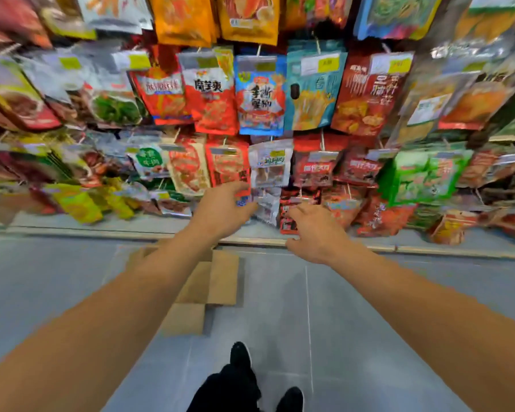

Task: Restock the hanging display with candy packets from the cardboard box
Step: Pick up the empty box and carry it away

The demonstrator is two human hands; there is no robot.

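1. On the far hanging display, snack bags hang upright, long axes vertical.
2. The left hand pinches a clear candy packet low in the display.
3. The right hand reaches beside it, fingers loose, holding nothing.
4. The cardboard box sits on the floor, near and left; its contents are hidden.

Your two forearms are bare to the frame's edge, with no sleeve, watch or glove on the left hand or right hand. Below the cardboard box, you wear black trousers and black shoes.
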